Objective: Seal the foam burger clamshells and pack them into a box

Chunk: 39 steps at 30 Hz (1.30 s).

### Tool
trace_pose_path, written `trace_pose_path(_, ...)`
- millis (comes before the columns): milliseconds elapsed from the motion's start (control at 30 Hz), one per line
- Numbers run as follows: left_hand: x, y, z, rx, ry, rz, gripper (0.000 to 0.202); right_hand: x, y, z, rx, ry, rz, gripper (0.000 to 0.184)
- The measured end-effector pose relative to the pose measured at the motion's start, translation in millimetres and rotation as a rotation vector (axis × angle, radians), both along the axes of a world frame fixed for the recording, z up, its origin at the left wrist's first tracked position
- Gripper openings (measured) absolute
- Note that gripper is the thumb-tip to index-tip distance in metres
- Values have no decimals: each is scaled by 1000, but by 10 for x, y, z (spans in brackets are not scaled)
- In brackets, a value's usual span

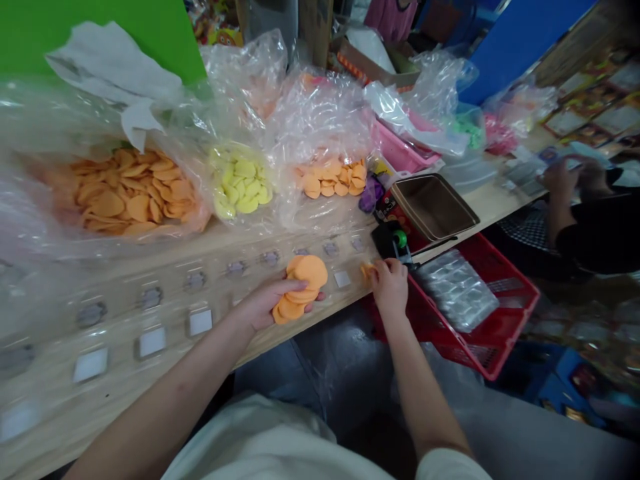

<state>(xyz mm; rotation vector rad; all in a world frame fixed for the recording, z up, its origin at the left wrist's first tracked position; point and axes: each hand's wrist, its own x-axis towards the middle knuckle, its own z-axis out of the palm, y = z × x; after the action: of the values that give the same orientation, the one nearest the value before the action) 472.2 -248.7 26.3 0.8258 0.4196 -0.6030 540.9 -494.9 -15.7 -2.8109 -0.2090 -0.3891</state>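
Left hand (267, 301), holding orange discs (309, 275), at table edge (347, 301)

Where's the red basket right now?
In the head view, the red plastic mesh basket sits on the right, just below the pale wooden table's edge, beside the person's right hand, with a clear plastic packet lying in it.

My left arm (165, 393) reaches forward and inward, and my left hand (267, 303) lies palm-down, its fingers (295, 287) held together and gently curled. My right arm (415, 393) comes up nearly straight, and my right hand (389, 288) sits knuckles-up, its fingers (379, 267) bent downward and bunched close
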Motion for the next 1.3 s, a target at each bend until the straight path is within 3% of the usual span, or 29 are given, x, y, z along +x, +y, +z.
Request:
trace_pose_path(67,13,-40,22,39,-35,-15,42,-117,155,87,234,-1,3,34)
trace_pose_path(133,18,-84,34,72,-69,-52,43,-224,312,179,487,208,135,38)
trace_pose_path(200,13,-117,32,116,-87,-67,44,-281,393,233,583,372,244,39)
trace_pose_path(300,-7,-116,13,191,-60,-25,44,-275,294,188,314,235,190,41)
trace_pose_path(367,-19,-94,2,213,-37,20,46,-259,152,83,53,159,176,41)
trace_pose_path(433,-27,-79,-2,213,-29,42,47,-261,41,-39,-113,160,202,48)
trace_pose_path(567,-44,-101,16,166,-19,-24,44,-306,48,-119,-139,138,140,48)
trace_pose_path(667,-59,-142,42,90,-23,-93,43,-372,216,0,85,97,59,43)
trace_pose_path(833,-74,-163,42,105,-102,-115,46,-423,447,175,817,515,211,45)
trace_pose_path(900,-85,-116,17,150,-50,-83,45,-342,406,191,892,423,109,43)
trace_pose_path(967,-102,-45,-13,147,28,-61,39,-221,311,178,824,284,52,45)
trace_pose_path(1033,-119,20,-33,120,70,-54,35,-107,223,127,703,299,131,43)
trace_pose_path(1167,-152,59,-29,112,68,-59,36,-7,163,-38,317,341,339,29)
trace_pose_path(1300,-180,57,2,78,59,-110,34,-61,193,-39,-11,194,333,29)
